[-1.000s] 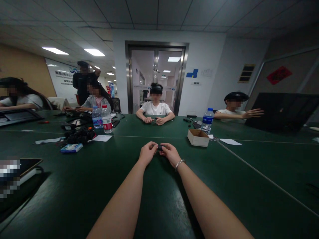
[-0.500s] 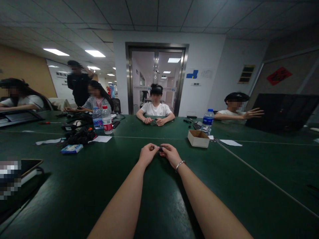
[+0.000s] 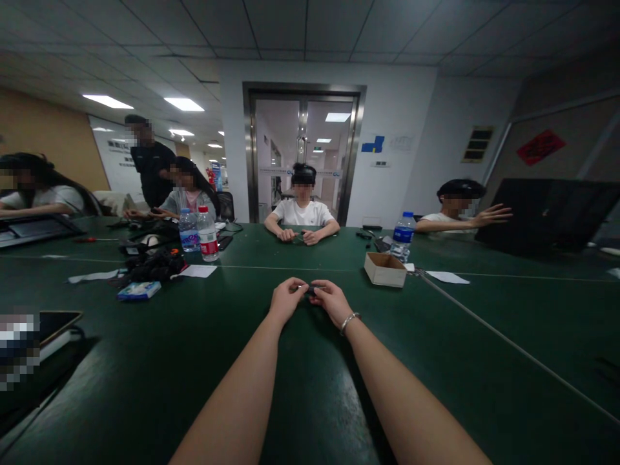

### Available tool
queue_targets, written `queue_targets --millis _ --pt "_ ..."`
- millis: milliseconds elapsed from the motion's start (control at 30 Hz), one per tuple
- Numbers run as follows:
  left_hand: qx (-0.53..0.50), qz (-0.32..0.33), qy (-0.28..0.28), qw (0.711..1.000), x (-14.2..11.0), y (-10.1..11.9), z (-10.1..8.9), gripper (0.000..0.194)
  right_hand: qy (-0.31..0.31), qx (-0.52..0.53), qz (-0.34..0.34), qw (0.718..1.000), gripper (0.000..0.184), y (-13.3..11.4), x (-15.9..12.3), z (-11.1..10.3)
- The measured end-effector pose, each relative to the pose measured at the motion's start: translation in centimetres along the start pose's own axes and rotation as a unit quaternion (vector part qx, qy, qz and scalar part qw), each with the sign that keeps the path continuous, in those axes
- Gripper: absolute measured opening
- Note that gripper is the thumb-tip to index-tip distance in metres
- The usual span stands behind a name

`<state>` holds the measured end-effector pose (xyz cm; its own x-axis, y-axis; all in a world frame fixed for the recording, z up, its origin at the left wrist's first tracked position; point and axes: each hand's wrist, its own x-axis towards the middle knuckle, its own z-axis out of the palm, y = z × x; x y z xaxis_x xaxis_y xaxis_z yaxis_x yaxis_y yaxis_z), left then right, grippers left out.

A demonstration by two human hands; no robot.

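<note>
Over the dark green table point(image 3: 217, 361), a small dark object point(image 3: 311, 290) sits between my two hands, too small for me to name. My left hand point(image 3: 289, 298) pinches its left end between thumb and fingers, where a light, shiny bit shows. From the other side my right hand point(image 3: 331, 300) grips it with closed fingertips; a silver bracelet point(image 3: 349, 322) circles that wrist. Fingers cover most of the object. Both forearms reach forward from the bottom edge of the view.
An open cardboard box point(image 3: 386, 270) stands right of my hands, beside a water bottle point(image 3: 403, 236). Two bottles point(image 3: 208, 236), black gear point(image 3: 152, 266) and a blue-white packet point(image 3: 139, 290) lie left. A person point(image 3: 303, 210) sits opposite; others sit at both sides.
My hands stay in nearly the same place, with slight finger movement around the small dark object. In the back left, the standing person has lowered a raised arm.
</note>
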<state>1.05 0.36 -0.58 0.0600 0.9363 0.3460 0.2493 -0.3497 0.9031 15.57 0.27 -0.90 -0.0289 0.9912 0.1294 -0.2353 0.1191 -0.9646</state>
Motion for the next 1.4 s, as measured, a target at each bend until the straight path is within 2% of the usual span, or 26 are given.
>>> queue_targets --millis 267,600,967,1267,1400 --pt "-0.024 0.008 -0.023 0.999 -0.01 0.14 -0.19 0.022 0.009 0.018 0.002 1.0 0.014 0.1 0.1 -0.07" --pt "-0.023 0.009 -0.019 1.0 0.33 -0.75 -0.3 0.025 0.014 0.01 0.012 1.0 0.016 -0.03 0.1 0.03" --pt "-0.032 -0.045 -0.012 0.998 0.25 -0.08 -0.11 0.034 0.009 0.006 0.004 1.0 0.015 0.15 0.15 -0.03" --pt "0.03 -0.051 -0.006 0.998 0.16 -0.02 -0.3 0.046 0.004 -0.005 0.005 1.0 0.015 0.28 0.31 -0.27" --pt "-0.02 -0.056 -0.003 0.998 0.35 -0.36 -0.18 0.041 0.009 -0.013 0.01 1.0 0.017 -0.05 0.07 -0.01"
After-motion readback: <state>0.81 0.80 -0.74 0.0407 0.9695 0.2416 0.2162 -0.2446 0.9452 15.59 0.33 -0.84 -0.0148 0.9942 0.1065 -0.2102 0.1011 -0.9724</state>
